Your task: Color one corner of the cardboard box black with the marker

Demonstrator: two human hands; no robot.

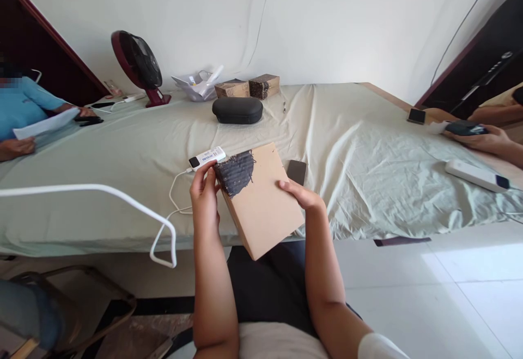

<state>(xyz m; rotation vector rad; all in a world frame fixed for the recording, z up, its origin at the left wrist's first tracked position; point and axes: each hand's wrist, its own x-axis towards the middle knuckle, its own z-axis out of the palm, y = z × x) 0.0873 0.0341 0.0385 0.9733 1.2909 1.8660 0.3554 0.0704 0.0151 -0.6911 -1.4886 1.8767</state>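
- The flat, rectangular tan cardboard box is at the centre of the frame, tilted and held up at the near edge of the pale-green-cloth-covered worktop.
- The person's left hand grips its upper-left corner, thumb and fingers pinching beside the rough black patch that covers that corner.
- The person's right hand is clamped on the right edge, thumb lying on the broad face; the fingers behind are hidden.
- The box looks light and fairly stiff; whether anything is inside cannot be told. Plain cardboard should give a dry, non-slip grip, though hard squeezing could dent the broad face.
- The ragged-edged patch looks more fragile and might flake or tear, so the bare side edges seem the better place to hold, one hand on each side.
- Just beyond the left hand lies a white rectangular device with a dark end, a white cable leading from it; a dark flat rectangular object lies near the right hand, partly behind the box.
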